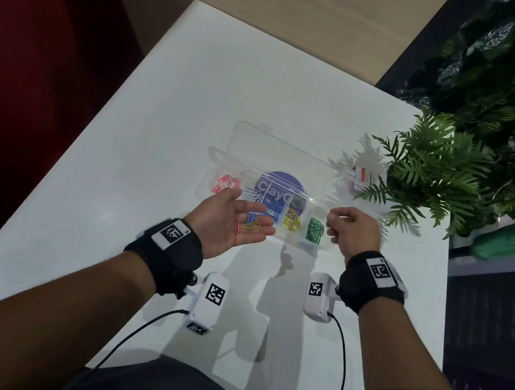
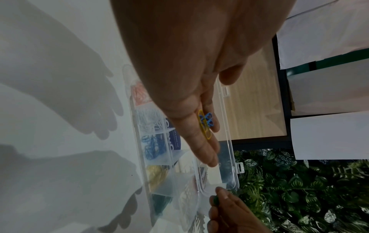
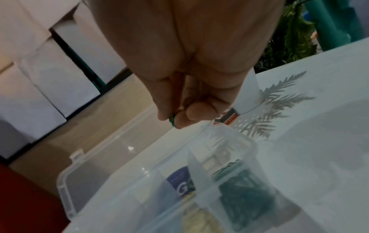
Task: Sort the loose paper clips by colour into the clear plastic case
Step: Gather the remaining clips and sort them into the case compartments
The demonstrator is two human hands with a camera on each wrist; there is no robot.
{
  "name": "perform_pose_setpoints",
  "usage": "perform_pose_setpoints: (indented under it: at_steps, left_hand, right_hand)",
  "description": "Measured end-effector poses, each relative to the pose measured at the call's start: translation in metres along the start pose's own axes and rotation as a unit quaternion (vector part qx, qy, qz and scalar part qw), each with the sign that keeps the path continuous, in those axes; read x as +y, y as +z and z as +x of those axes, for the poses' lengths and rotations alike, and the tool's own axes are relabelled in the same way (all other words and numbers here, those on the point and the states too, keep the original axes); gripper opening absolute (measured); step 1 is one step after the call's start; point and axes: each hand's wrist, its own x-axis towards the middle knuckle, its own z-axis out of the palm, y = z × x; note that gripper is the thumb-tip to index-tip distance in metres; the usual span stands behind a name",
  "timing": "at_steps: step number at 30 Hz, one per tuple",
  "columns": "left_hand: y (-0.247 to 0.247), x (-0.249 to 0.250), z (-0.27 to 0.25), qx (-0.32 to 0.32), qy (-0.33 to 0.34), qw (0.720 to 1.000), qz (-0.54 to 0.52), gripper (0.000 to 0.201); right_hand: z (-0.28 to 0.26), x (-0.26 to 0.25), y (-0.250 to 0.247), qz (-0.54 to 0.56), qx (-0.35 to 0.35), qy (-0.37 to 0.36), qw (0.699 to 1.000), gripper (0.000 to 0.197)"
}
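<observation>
A clear plastic case [image 1: 221,158] lies open on the white table, its compartments holding red clips [image 1: 226,183], white, blue, yellow [image 1: 291,221] and green clips [image 1: 314,229]. My left hand [image 1: 238,222] is held palm up over the case's near edge, fingers straight, carrying loose clips: a red one [image 1: 237,226], a yellow one [image 2: 204,124] and blue ones [image 2: 207,119]. My right hand [image 1: 345,227] hovers just right of the green compartment [image 3: 239,186]. Thumb and forefinger pinch a green clip [image 3: 172,120].
A potted fern [image 1: 431,175] stands at the table's far right, its fronds reaching the case's right end. A small white and red box [image 1: 361,177] lies beside it. A round purple label [image 1: 279,186] shows through the case. Cables trail from my wrist cameras.
</observation>
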Motion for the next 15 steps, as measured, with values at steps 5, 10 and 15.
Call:
perform_pose_setpoints:
  at_steps: [5, 10, 15]
  left_hand:
    - [0.004, 0.001, 0.002, -0.005, -0.004, 1.000, 0.001, 0.052]
    - [0.006, -0.001, 0.006, -0.004, -0.005, 1.000, 0.006, 0.054]
    - [0.008, -0.004, 0.007, -0.004, 0.002, 1.000, 0.015, 0.056]
  right_hand:
    - [0.006, 0.001, 0.004, -0.174, -0.007, 0.004, 0.985, 0.014]
    - [-0.042, -0.038, 0.021, -0.179, -0.041, -0.183, 0.966, 0.016]
    - [-0.081, -0.052, 0.049, -0.301, -0.167, -0.279, 0.896, 0.012]
